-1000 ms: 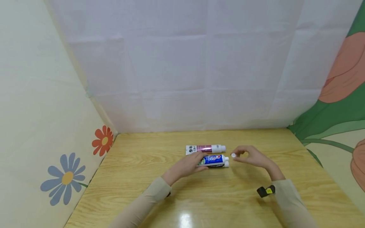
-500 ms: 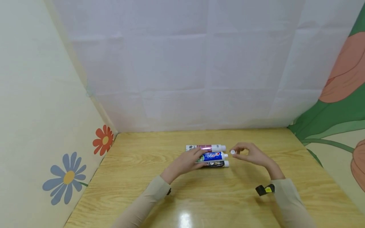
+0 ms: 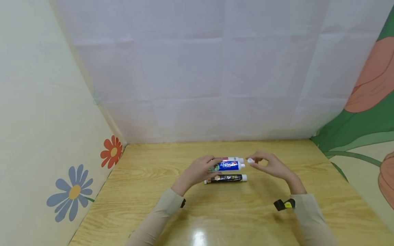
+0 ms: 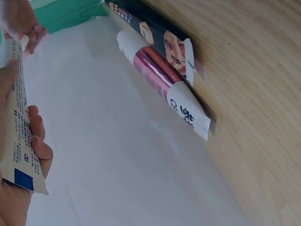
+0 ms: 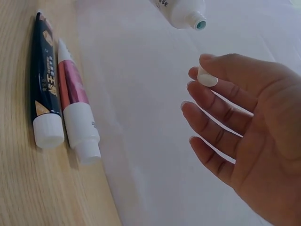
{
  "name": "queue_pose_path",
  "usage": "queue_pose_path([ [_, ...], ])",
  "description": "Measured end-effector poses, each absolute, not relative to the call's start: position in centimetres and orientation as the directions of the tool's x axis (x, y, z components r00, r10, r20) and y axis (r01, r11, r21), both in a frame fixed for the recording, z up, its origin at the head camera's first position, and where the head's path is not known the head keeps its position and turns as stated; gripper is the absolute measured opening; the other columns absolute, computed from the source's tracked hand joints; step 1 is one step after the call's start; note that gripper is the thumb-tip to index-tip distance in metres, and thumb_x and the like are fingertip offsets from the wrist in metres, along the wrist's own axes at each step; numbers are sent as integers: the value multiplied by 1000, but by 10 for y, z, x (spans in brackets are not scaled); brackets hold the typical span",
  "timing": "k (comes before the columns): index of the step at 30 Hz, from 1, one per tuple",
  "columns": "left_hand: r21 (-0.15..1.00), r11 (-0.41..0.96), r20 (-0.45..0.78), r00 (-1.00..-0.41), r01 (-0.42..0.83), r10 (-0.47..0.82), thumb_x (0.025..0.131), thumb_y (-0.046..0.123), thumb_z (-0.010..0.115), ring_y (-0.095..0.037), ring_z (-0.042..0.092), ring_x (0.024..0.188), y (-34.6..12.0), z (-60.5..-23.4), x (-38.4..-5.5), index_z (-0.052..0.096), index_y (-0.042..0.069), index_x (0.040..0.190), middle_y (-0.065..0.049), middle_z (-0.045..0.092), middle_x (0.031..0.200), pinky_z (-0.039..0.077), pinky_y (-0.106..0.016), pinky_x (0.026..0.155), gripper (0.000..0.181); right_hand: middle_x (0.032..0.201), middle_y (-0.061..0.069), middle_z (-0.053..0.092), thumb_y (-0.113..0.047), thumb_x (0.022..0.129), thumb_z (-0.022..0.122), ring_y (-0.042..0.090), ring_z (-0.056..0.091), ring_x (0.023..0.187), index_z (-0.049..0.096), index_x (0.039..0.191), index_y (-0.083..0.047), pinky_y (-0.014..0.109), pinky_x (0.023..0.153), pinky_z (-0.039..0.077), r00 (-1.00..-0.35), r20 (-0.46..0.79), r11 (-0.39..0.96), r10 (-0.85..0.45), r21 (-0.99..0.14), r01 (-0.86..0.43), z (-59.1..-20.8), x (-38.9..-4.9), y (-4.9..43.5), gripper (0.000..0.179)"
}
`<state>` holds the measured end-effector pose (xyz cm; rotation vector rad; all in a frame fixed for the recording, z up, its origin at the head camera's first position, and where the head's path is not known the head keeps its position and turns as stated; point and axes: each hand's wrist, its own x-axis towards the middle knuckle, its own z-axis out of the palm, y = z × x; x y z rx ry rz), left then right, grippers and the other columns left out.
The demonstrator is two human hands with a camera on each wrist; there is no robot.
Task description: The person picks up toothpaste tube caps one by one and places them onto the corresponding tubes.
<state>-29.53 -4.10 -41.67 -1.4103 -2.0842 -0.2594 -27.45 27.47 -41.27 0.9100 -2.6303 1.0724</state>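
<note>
My left hand (image 3: pixel 198 171) grips a blue and white toothpaste tube (image 3: pixel 229 165), held up off the table with its nozzle toward the right. In the right wrist view that tube's nozzle (image 5: pixel 200 22) is uncapped, with green paste inside the opening. Between thumb and forefinger my right hand (image 3: pixel 273 165) pinches a small white cap (image 5: pixel 207 78), a short way from the nozzle. Beneath the held tube lies a black toothpaste tube (image 3: pixel 229 178) with its white cap on. Farther back is a pink and white toothpaste tube (image 4: pixel 157 70), also capped and partly hidden in the head view.
The wooden table (image 3: pixel 234 212) reaches back to a white cloth (image 3: pixel 221 68) hung behind it. Flower-printed panels stand at the left and right sides. A black strap device (image 3: pixel 284 205) sits at the right wrist.
The held blue tube has risen and moved back, uncovering more of the black tube and covering more of the pink one. The right hand with the cap has shifted slightly back too.
</note>
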Motion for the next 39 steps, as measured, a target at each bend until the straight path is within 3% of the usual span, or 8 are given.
queue_pose_path([
  [6,-185,418,595,-238,889,768,76,33,76,-7,59,78,-42,-412,-296,57,15,126,1,63,96,50,-18,71,56,96,-11,61,-22,91,60,6,55,83,61,122,-16,29,77,49,-771,405,531,-492,-563,-634,-410,-277,274,31],
  [21,-277,477,654,-200,834,730,78,41,72,-7,60,75,-45,-399,-295,62,19,121,1,65,94,50,-19,66,50,95,-9,63,-14,86,66,6,56,82,64,110,-15,24,74,48,-743,493,489,-452,-560,-669,-402,-273,272,24],
  [30,-292,519,677,-210,803,705,73,40,76,-8,61,75,-46,-393,-294,64,20,118,2,66,93,51,-21,66,50,91,3,64,0,83,65,10,56,79,64,107,-6,24,70,47,-699,546,467,-462,-520,-715,-381,-259,262,25],
  [39,-263,529,701,-217,807,679,75,42,73,-9,62,76,-47,-389,-296,65,22,117,2,66,94,52,-21,66,47,87,1,63,-3,85,65,10,55,81,64,108,-5,23,72,46,-731,526,491,-434,-542,-682,-362,-246,252,24],
])
